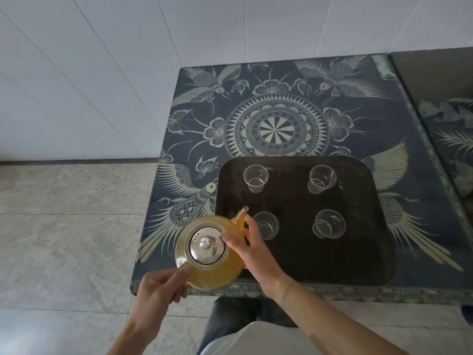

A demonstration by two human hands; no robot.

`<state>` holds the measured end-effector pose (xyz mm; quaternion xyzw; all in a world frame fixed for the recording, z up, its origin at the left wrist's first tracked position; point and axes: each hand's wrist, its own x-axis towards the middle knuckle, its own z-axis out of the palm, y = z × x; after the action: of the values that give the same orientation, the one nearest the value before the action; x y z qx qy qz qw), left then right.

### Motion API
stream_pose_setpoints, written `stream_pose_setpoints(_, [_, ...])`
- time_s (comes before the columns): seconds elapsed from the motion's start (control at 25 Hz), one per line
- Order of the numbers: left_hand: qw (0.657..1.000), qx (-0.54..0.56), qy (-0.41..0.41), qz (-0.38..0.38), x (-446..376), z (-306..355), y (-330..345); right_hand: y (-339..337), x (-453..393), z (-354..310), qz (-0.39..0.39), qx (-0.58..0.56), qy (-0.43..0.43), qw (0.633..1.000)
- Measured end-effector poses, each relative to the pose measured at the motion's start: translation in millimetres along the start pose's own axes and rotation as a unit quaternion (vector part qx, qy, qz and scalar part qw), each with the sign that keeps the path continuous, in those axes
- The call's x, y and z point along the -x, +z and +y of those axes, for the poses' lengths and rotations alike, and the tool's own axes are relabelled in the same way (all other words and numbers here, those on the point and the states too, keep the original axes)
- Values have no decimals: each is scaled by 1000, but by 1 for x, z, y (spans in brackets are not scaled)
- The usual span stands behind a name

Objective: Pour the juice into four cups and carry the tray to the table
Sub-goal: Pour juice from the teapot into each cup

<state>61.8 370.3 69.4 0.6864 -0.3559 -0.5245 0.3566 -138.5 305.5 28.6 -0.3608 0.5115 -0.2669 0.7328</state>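
Item: glass teapot [210,252] of yellow juice, metal lid [206,245] on, held at the near left corner of the tray [320,257], its spout [240,216] pointing over the tray's left edge.

Left hand [158,285]: fingers curled round what is judged to be the teapot's handle, on the side away from the tray. The handle itself is hidden under the fingers.

Right hand [245,244]: fingertips pressed on the lid's rim, thumb towards the spout, palm lying over the tray's near left part.

Tray: dark, set on the patterned table [276,124], near its front edge.

Cups, four, clear, all on the tray:
- far left cup [255,178], looks empty
- far right cup [322,179], looks empty
- near right cup [329,224], looks empty
- near left cup [267,225], just beside the spout, partly covered by the right hand; contents not readable

Progress, as judged: pouring not yet begun; no stream shows at the spout. All four cups remain to be filled, then the tray carried.

Unclear: whether the teapot rests on the table or is lifted; the destination table is not identifiable from here.
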Motion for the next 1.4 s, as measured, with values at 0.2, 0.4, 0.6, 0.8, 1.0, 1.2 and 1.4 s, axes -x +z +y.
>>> stream_pose_setpoints(0.2, [1000,-6,-27,14,14,-11,7,-4,10,14,-12,-6,20,1000])
stream_pose_setpoints(0.4, [999,-24,-38,24,23,-14,14,-8,10,26,-19,-10,40,999])
stream_pose_setpoints(0.6, [998,-33,-48,24,28,-13,19,-10,8,35,-27,-13,63,998])
stream_pose_setpoints(0.8, [996,-54,-62,31,31,-9,21,-12,11,36,-32,-26,79,996])
stream_pose_setpoints(1.0, [995,-68,-67,28,33,-3,22,-13,12,36,-37,-37,93,994])
stream_pose_setpoints(1.2, [995,-65,-77,27,32,-1,25,-14,11,39,-38,-43,106,993])
stream_pose_setpoints(1.4, [994,-69,-78,23,31,0,23,-15,11,42,-39,-58,112,991])
